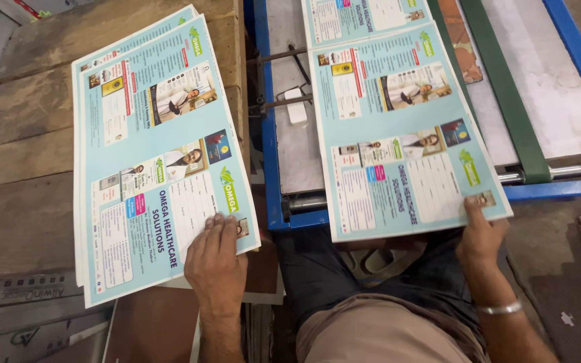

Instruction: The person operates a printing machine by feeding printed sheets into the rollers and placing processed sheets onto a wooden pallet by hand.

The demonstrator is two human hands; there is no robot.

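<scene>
1. Here, the left hand lies palm-down on the near right corner of a stack of printed sheets, fingers flat and together on the top sheet, pressing rather than clamping; whether the thumb curls under the edge cannot be told.
2. The stack is pale blue with photos and text blocks, and rests on a wooden bench of worn planks, its near edge hanging past the bench's front edge.
3. The sheets are fanned slightly, so lower ones peek out along the left and far edges.
4. The right hand pinches the near right corner of a single printed sheet of the same design, thumb on top and fingers hidden beneath, closed on the paper.
5. That sheet lies on the metal bed of a blue-framed machine, its near edge overhanging the machine's front edge above the person's lap.
6. Another like sheet lies beyond it toward the far edge of the bed, just overlapped.
7. A green belt runs diagonally along the bed's right side, beside the held sheet, over a steel roller near the front right corner.
8. A silver bangle circles the right wrist.
</scene>
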